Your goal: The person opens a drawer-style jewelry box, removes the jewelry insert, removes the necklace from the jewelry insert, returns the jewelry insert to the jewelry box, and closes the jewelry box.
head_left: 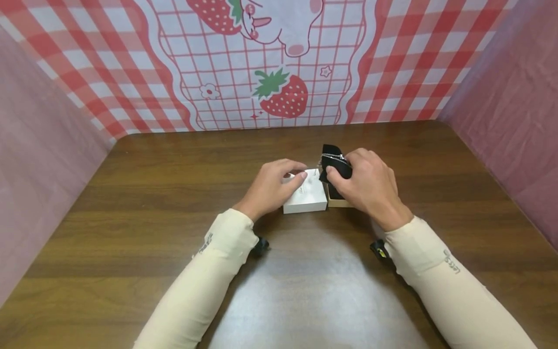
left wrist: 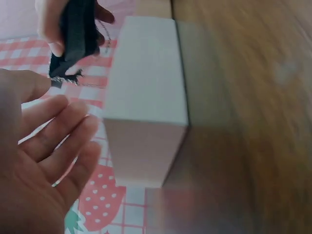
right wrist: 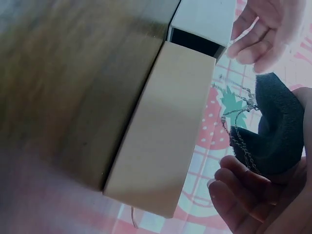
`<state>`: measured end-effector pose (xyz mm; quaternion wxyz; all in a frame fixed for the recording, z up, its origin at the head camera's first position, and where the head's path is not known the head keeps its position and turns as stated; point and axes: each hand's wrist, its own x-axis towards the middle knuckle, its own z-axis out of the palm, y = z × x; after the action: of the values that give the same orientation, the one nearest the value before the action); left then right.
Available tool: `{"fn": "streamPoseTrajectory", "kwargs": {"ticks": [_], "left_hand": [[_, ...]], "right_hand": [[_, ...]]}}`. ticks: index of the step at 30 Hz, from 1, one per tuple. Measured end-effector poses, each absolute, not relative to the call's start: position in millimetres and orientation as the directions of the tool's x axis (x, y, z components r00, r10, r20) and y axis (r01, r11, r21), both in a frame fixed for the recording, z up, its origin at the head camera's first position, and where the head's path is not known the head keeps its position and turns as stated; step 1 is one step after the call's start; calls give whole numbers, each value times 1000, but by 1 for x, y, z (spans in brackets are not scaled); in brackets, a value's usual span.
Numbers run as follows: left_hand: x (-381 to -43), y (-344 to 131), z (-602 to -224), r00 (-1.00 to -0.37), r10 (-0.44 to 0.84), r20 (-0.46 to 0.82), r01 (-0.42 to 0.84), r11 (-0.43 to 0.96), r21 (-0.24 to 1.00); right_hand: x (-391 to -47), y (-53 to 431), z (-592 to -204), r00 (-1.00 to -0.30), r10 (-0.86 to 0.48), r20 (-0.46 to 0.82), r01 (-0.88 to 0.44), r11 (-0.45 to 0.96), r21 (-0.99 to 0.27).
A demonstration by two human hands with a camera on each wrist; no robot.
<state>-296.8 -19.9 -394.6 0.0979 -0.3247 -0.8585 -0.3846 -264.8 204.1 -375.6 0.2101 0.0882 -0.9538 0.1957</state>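
My right hand (head_left: 370, 182) grips a black jewelry pad (head_left: 333, 162), which looks bent between fingers and thumb. A thin silver chain necklace (right wrist: 239, 124) is looped around the pad, with some strands hanging loose. Below it, a tan drawer (right wrist: 161, 126) extends from the right side of a white box sleeve (head_left: 305, 194) on the table. Over the sleeve's left part is my left hand (head_left: 276, 184), fingers loosely bent and holding nothing. In the left wrist view its thumb appears close to the pad's lower end; whether they touch I cannot tell. My right hand partly hides the drawer in the head view.
The box stands on a brown wooden table (head_left: 174, 232). A red-and-white checked cloth with strawberries (head_left: 285, 97) hangs behind the table, and pink cloth (head_left: 48, 131) lines both sides. A short cord (right wrist: 134, 218) shows at the drawer's end.
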Motion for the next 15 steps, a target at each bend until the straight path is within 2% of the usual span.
{"fn": "streamPoseTrajectory", "kwargs": {"ticks": [4,7,12,15], "left_hand": [[-294,-16,-390,-800,508,320,576,499,647],[-291,-13,-386,-809,524,267,555,530,641],[-286,-9,-383,-801,531,275,571,543,616],[-285,-8,-382,-810,507,296,559,512,652]], "right_hand": [[-264,201,-375,-877,-97,470,-271,908,-319],[-262,199,-375,-869,-103,485,-283,906,-315],[-259,194,-374,-854,-121,506,-305,904,-300],[-258,191,-372,-841,-133,524,-320,904,-284]]}}
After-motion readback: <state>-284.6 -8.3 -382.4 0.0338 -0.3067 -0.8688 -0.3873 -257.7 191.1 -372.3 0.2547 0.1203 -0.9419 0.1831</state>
